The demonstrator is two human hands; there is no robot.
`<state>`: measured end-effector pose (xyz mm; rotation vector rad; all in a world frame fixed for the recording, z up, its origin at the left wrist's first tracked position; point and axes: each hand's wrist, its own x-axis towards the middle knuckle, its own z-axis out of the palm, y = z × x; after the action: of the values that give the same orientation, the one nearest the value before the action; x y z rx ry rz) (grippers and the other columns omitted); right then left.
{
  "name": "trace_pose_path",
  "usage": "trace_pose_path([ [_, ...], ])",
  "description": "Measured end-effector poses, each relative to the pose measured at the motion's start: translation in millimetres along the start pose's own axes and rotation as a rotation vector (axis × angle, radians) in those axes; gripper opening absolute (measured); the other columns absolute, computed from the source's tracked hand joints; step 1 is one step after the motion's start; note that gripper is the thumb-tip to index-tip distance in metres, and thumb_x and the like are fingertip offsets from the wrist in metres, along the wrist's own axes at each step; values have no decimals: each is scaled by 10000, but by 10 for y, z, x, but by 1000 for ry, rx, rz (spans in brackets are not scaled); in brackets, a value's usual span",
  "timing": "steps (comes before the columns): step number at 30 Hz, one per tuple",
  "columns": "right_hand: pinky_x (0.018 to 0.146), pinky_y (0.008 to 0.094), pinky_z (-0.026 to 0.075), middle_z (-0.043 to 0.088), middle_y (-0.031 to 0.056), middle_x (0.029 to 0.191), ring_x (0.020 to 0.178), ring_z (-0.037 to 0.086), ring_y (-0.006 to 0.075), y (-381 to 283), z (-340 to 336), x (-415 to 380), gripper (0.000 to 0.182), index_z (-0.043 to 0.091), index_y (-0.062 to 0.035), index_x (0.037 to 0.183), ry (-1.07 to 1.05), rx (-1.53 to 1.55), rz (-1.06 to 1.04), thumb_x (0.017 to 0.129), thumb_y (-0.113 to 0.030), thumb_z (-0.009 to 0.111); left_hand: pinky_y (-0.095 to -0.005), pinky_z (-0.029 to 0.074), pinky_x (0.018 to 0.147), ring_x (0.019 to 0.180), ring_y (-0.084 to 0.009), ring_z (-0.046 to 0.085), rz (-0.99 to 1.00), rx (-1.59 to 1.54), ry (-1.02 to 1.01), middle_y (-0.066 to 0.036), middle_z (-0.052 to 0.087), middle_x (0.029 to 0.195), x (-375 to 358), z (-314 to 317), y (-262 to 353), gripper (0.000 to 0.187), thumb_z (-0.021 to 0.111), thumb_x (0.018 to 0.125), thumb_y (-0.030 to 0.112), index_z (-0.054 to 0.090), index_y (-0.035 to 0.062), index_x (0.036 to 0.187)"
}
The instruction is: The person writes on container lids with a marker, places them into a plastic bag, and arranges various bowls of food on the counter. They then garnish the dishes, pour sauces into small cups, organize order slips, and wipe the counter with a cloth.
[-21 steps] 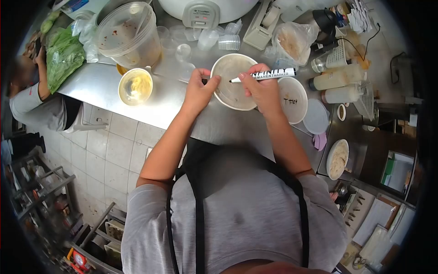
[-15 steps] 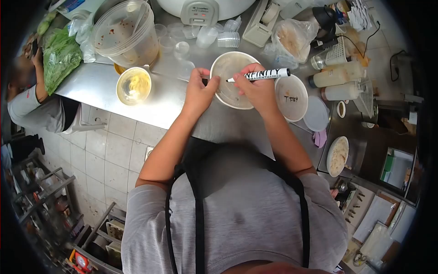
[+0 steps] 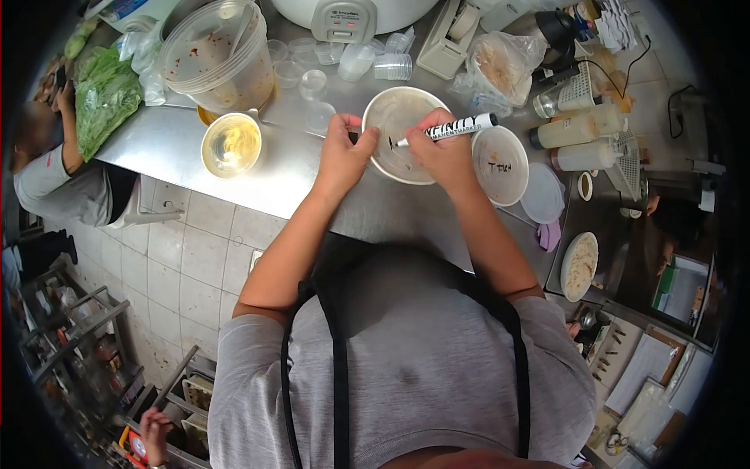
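Observation:
A round white bowl with a translucent lid (image 3: 397,109) sits on the steel counter before me. My left hand (image 3: 346,154) is closed on its left rim, thumb over the edge; a small black piece, possibly the marker's cap, shows between thumb and fingers. My right hand (image 3: 447,160) grips a black-and-white permanent marker (image 3: 469,125), its tip at the lid beside a short black stroke. Just right of it stands another lidded bowl (image 3: 500,184) with black handwriting on the lid. A loose translucent lid (image 3: 542,194) lies farther right.
To the left are a bowl of yellow food (image 3: 232,146), a large clear tub (image 3: 215,66) and bagged greens (image 3: 109,102). Small plastic cups (image 3: 393,66) and a rice cooker (image 3: 348,23) stand behind. Bottles (image 3: 570,131) line the right. A co-worker's hand (image 3: 155,428) shows at lower left.
The marker tip has come down to the lid, where a short black stroke now shows. A co-worker's hand has appeared at lower left, and part of another person at far right.

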<state>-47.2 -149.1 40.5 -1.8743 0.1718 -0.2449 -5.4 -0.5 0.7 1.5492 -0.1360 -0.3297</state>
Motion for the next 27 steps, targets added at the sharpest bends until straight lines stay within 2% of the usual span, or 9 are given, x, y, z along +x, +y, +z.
trace_pose_path([
  [2,398,175,354,514,13,556,462,459,42,17,10,8,125,458,-60,683,20,21,-29,714,-77,578,-189,373,553,633,-76,457,-4,-3,0,-49,504,739,-4,0,16,247,550,770,147,406,9,916],
  [5,446,216,353,474,-9,532,485,421,48,-41,-10,-2,118,482,-42,629,56,31,13,649,-73,595,-186,367,541,620,-71,451,-10,19,3,-42,503,725,2,-1,8,241,550,769,146,409,11,911],
  [8,455,219,355,473,-6,538,491,418,52,-116,-12,1,122,479,-42,625,100,129,83,651,-72,594,-183,362,531,608,-66,446,4,20,7,-35,502,713,13,-3,-15,237,552,766,144,413,13,906],
  [11,462,222,355,469,-3,540,502,422,56,-59,-14,-1,125,477,-41,625,97,104,55,653,-73,594,-181,360,528,604,-64,443,10,2,5,-33,501,711,15,-1,-8,235,553,764,144,415,14,902],
  [14,465,224,352,459,-1,538,508,417,60,-67,-9,-26,129,474,-39,624,72,4,-90,655,-73,595,-181,360,530,606,-64,444,17,-15,5,-33,501,714,9,2,-5,237,555,763,145,415,14,903],
  [17,459,224,343,444,-4,531,504,403,57,-33,-31,-25,132,472,-39,630,91,45,-34,661,-72,596,-183,365,539,616,-67,449,11,15,1,-35,503,720,8,-9,11,239,555,763,145,415,13,905],
  [27,450,222,331,435,-12,525,495,386,50,-46,-37,-38,144,456,-48,612,88,-14,-110,670,-65,586,-189,378,564,643,-78,463,-56,-41,-15,-48,512,742,-8,-4,64,234,548,768,142,412,14,909],
])
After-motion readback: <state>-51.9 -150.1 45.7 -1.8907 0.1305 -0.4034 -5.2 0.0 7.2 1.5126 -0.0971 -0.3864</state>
